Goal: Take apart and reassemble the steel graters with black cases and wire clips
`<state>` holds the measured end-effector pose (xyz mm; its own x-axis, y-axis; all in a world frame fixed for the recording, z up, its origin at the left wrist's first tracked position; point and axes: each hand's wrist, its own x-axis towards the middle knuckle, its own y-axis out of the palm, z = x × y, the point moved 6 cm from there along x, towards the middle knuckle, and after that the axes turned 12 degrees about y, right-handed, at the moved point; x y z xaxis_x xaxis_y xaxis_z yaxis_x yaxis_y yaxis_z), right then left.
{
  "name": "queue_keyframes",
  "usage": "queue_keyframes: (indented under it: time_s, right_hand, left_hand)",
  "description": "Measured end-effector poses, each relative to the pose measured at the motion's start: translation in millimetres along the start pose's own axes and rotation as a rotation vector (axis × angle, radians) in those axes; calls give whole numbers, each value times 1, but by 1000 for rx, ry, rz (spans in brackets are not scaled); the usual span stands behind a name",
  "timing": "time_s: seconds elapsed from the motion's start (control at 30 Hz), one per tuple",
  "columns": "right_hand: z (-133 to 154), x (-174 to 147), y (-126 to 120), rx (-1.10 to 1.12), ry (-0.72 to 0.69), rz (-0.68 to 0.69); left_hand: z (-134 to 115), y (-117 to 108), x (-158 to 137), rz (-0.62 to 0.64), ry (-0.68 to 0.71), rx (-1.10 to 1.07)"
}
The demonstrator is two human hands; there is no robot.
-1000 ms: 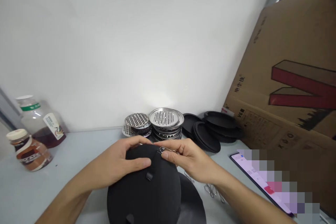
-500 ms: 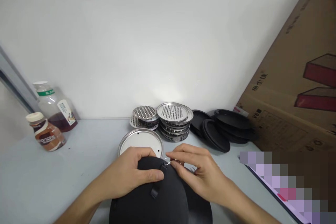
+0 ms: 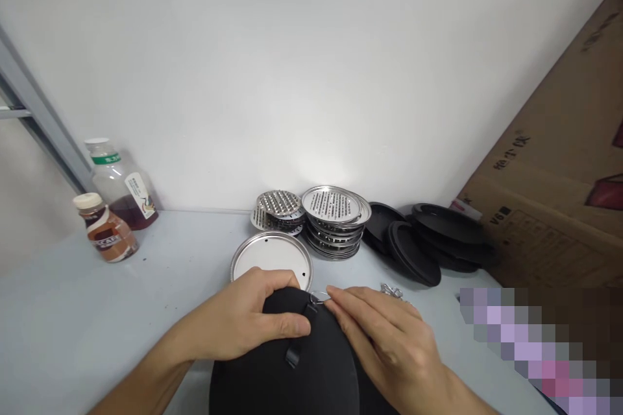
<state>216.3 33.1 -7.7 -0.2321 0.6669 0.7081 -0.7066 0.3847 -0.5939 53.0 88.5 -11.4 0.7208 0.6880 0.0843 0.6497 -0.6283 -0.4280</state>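
My left hand [image 3: 257,318] grips the upper edge of a round, matte black disc-like piece [image 3: 287,389], thumb on its near face and fingers behind. A short black strap or clip [image 3: 293,355] sits on that face, by my thumb. At the disc's top edge, my right hand [image 3: 389,343] pinches a small bent metal wire ring [image 3: 320,297], which touches the strap's upper end. Whether the ring passes through the strap, I cannot tell. Just behind my left fingers lies a pale disc with a metal rim [image 3: 272,258]. Loose metal wire pieces [image 3: 392,290] lie beyond my right hand.
Stacked metal grater discs [image 3: 333,233] and a smaller grater pile [image 3: 279,204] stand against the wall. Black round plates [image 3: 413,253] lean to their right. Two bottles [image 3: 109,240] stand at left. A large cardboard box [image 3: 549,162] borders the right side.
The view has shifted, so the scene sits a little to the right. My right fingers have drawn slightly away from the disc's edge, still pinching the ring. My left hand keeps its grip.
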Motion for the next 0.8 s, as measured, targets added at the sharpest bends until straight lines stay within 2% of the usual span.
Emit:
queue_keyframes:
  time_s: [0.2,0.33,0.4,0.57,0.7,0.8]
  right_hand:
    - [4,4,0,120,135,-31]
    - [-5,11,5,241,326,-7]
    - [-9,10,8,291,393,8]
    - [-11,6,12,337,441,28]
    - [-21,5,20,419,562,106]
    - [-27,2,26,522,643,108]
  left_hand:
    - [-1,2,1,13,27,-59]
    - [0,-3,4,-146,46,-28]
    - [2,-3,3,-186,29,-46]
    - [2,3,4,-159,29,-23]
    - [3,5,7,-179,49,22]
    - [5,7,7,-190,19,22]
